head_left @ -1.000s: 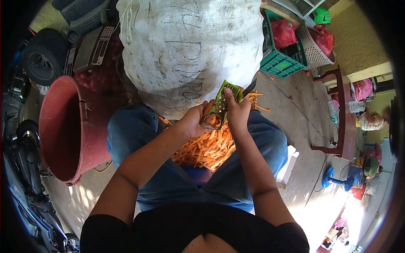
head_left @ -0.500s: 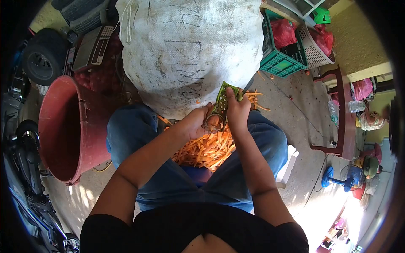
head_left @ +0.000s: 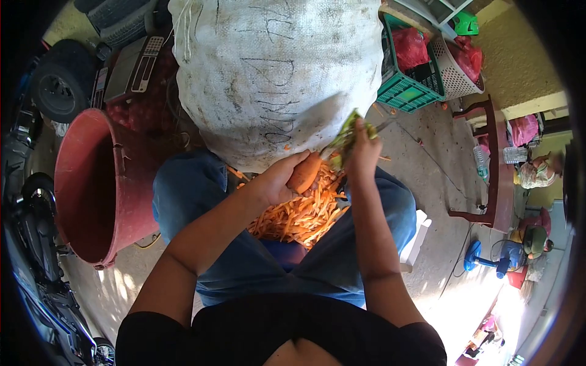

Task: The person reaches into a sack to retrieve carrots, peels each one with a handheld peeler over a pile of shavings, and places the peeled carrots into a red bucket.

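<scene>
My left hand point(head_left: 279, 181) is closed round an orange root vegetable point(head_left: 304, 173), held above a heap of long orange strips point(head_left: 292, 218) between my knees. My right hand point(head_left: 364, 152) grips a green perforated grater point(head_left: 350, 133), slightly blurred, just right of the vegetable and apart from most of it. The heap lies in a container whose blue side point(head_left: 285, 253) shows near my lap. Beyond my hands a large white woven sack point(head_left: 274, 73) with dark writing bulges upward.
A tall red tub point(head_left: 137, 189) lies open at my left knee. Green crate point(head_left: 406, 91) and white basket point(head_left: 458, 85) stand at upper right. Further right are a wooden bench point(head_left: 497, 177), a blue fan point(head_left: 476, 255) and a person point(head_left: 537, 172). A tyre point(head_left: 64, 82) is at upper left.
My right hand and the grater have moved right, off the vegetable, which now shows almost whole in my left hand. The grater has turned and blurred.
</scene>
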Demonstrator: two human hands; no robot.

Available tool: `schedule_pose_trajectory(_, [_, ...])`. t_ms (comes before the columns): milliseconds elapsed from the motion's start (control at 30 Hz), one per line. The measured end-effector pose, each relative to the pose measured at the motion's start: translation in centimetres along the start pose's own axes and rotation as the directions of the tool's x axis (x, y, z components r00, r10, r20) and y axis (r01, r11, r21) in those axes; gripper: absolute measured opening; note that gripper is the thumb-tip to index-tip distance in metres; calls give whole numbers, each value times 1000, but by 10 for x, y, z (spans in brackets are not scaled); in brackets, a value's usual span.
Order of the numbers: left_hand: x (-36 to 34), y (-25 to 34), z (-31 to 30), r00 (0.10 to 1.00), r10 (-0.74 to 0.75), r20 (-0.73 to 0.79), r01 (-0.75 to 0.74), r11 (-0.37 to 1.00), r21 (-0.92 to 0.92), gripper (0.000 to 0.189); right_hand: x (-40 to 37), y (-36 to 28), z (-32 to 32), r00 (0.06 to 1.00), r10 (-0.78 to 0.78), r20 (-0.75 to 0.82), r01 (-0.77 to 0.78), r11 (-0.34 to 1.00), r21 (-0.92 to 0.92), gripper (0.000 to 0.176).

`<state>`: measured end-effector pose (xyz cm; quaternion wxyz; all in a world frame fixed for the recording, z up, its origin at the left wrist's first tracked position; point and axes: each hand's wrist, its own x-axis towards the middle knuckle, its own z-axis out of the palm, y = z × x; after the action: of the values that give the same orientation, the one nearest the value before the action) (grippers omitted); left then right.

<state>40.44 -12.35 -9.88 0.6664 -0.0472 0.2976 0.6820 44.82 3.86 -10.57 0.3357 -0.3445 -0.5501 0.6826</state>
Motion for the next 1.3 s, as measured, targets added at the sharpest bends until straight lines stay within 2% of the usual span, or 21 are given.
schedule_pose_trajectory(67, [1,0,5,992,31,-123,-31,1000,-1,36,-25,-8,12,990,-13,140,38,984,-176,27])
schedule_pose_trajectory(100, [2,-1,-1,992,34,-125,-35,999,-2,36,-31,-6,15,975,-89,204,130,971,-199,25])
schedule_pose_trajectory(167, [6,-7,-17,993,117,35,-114,991,-74,34,-41,-5,24,961,-165,221,210,958,-197,23])
schedule_pose_trajectory(200, [5,-5,-11,992,118,34,-115,991,-74,34,-44,-5,25,956,-176,237,225,953,-201,22])
schedule_pose_trajectory(267, [2,-1,8,966,68,-251,-112,980,-167,34,-46,-5,25,948,-206,242,260,940,-218,21])
schedule_pose_trajectory(500, [8,-6,1,962,169,-215,-179,983,-31,35,-42,-12,20,915,-326,239,400,815,-419,21])
schedule_pose_trajectory(533, [6,-4,-2,985,114,-133,-110,993,40,36,-34,-10,16,914,-325,241,400,816,-418,21])
schedule_pose_trajectory(567, [3,-2,-4,997,51,-53,-45,992,117,36,-20,-5,10,969,-215,122,246,885,-394,21])
schedule_pose_trajectory(600, [-2,-1,-2,997,52,-52,-46,992,116,36,-6,-3,4,996,-94,5,89,932,-351,22])
schedule_pose_trajectory(667, [-12,2,6,995,-91,42,77,963,259,38,14,-7,-9,987,-138,-82,81,870,-486,22])
schedule_pose_trajectory(733, [-10,1,6,996,-52,70,35,976,214,38,27,-4,-16,974,-195,-114,132,899,-417,21])
schedule_pose_trajectory(800, [-6,0,4,995,-4,96,-12,987,158,38,28,-5,-17,985,-83,-149,80,996,-25,21])
schedule_pose_trajectory(867, [1,3,-3,998,56,-18,-53,990,131,36,17,-8,-10,994,-46,-104,44,999,-17,21])
schedule_pose_trajectory(933, [7,3,-9,999,41,-26,-38,993,110,34,-2,-13,4,999,-15,-34,15,1000,4,22])
schedule_pose_trajectory(967, [11,3,-12,998,40,-46,-35,994,101,31,-16,-23,9,998,68,3,-67,993,-98,22])
schedule_pose_trajectory(1000, [11,4,-13,997,39,-68,-33,995,92,29,-19,-17,13,996,-41,74,47,996,-80,22])
schedule_pose_trajectory(1133, [8,5,-5,975,70,-212,-58,997,60,26,-34,-9,21,977,-55,207,76,993,-94,25])
schedule_pose_trajectory(1167, [10,5,1,950,105,-294,-109,994,3,25,-35,-5,21,969,-114,220,148,978,-147,25])
schedule_pose_trajectory(1200, [12,6,4,917,133,-375,-164,985,-50,24,-36,-4,22,969,-114,219,148,978,-147,25])
schedule_pose_trajectory(1267, [23,2,-13,930,162,-329,-185,982,-39,26,-37,-5,22,944,-226,241,277,939,-206,25])
schedule_pose_trajectory(1300, [23,3,-14,939,192,-284,-209,977,-31,27,-36,-5,19,951,-192,243,251,937,-242,23])
